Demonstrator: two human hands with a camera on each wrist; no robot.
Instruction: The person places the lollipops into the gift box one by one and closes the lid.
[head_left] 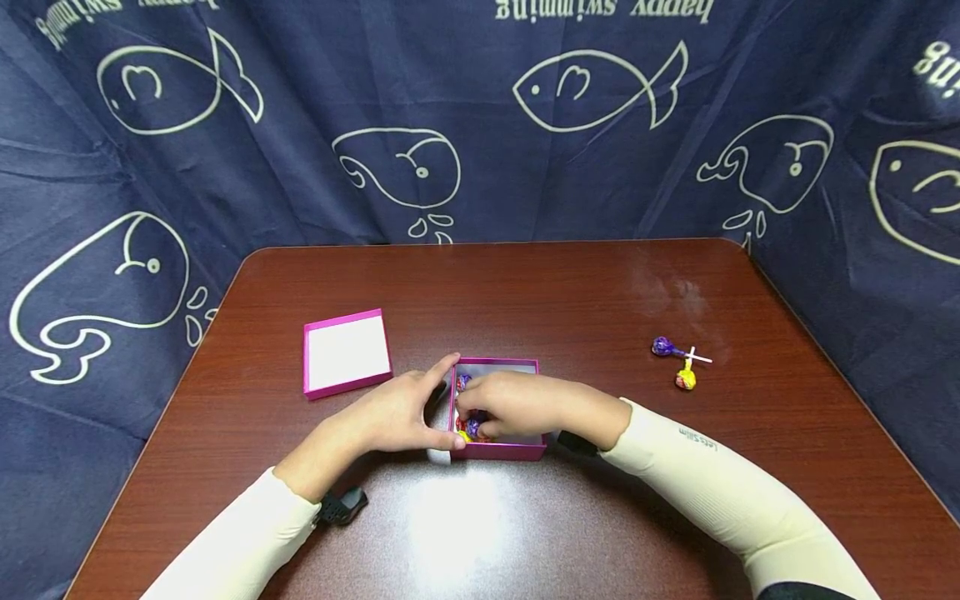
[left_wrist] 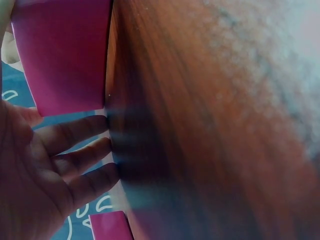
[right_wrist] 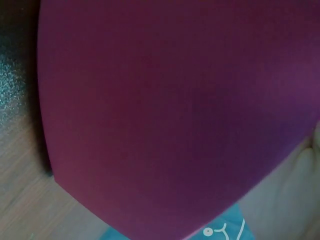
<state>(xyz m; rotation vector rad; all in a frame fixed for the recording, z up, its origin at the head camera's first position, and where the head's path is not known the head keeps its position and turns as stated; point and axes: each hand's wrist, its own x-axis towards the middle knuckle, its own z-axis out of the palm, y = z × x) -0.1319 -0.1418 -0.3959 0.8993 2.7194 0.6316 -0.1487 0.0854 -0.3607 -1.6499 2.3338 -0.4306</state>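
Note:
A pink open box (head_left: 498, 452) stands near the middle of the table, its inside pale. My left hand (head_left: 401, 410) holds its left end, thumb at the near corner and index finger at the far corner. In the left wrist view the other fingers (left_wrist: 92, 185) stretch below the box wall (left_wrist: 65, 60). My right hand (head_left: 517, 404) reaches into the box with bent fingers, over several wrapped lollipops (head_left: 472, 427) at its left end. Whether the fingertips pinch one is hidden. In the right wrist view the box's outer wall (right_wrist: 150, 115) fills most of the picture.
A pink lid (head_left: 348, 354) with a white inside lies at the left, near my left hand. At the right of the brown table (head_left: 510, 292) are a purple lollipop (head_left: 663, 347) and a yellow one (head_left: 686, 378), their sticks crossing. A blue patterned cloth (head_left: 480, 167) hangs behind.

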